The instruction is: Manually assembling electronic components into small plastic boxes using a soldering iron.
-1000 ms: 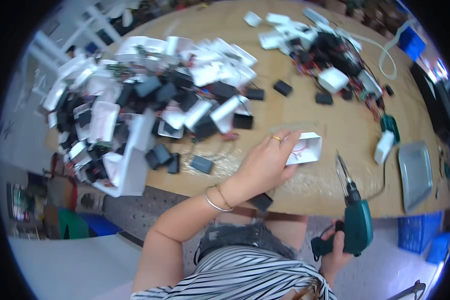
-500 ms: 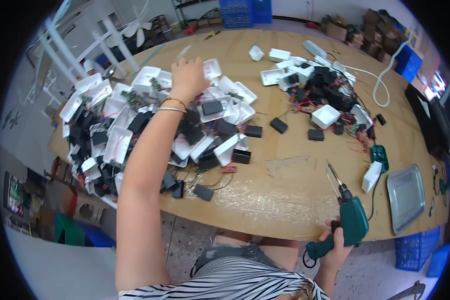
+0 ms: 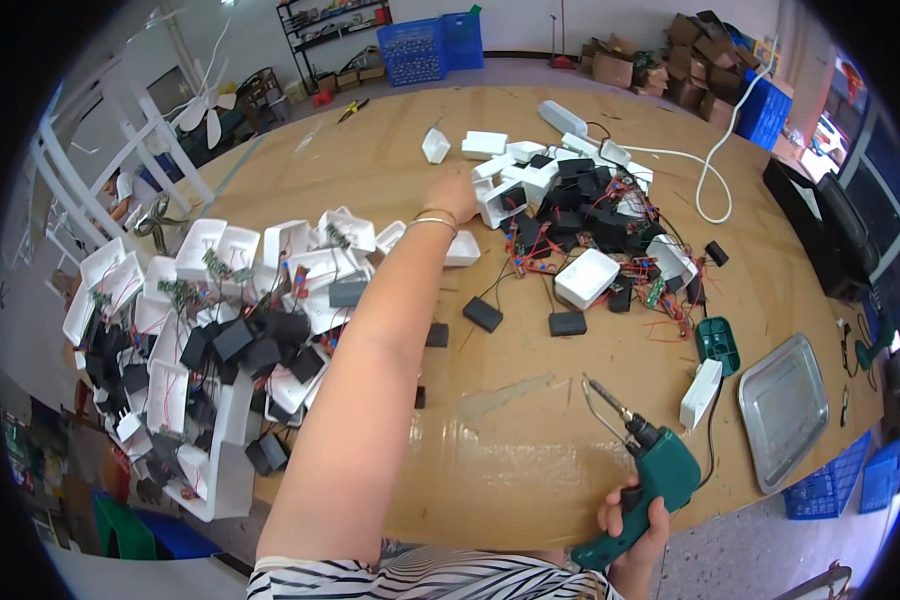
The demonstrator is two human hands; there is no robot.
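My left hand (image 3: 452,195) reaches far over the middle of the table, at the left edge of the right-hand pile. Its fingers are blurred and partly turned away, so whether they hold anything does not show. Right beside it lies an open white plastic case (image 3: 503,203), and another white case (image 3: 461,249) shows by the wrist. Low at the right, my right hand (image 3: 638,528) is wrapped round the grip of a green soldering gun (image 3: 667,470). The gun's metal tip and thin guide tube point up and to the left, above the cardboard surface.
A large heap of white cases (image 3: 168,395), black boxes and wires covers the left side. The right pile holds black boxes (image 3: 602,228) and red wires. A metal tray (image 3: 782,412), a green case half (image 3: 717,345) and a white power cord (image 3: 705,185) lie rightward.
My left hand has moved from the left heap rightward to the right pile. The right hand keeps hold of the soldering gun. The whole view has shifted as my head turned.
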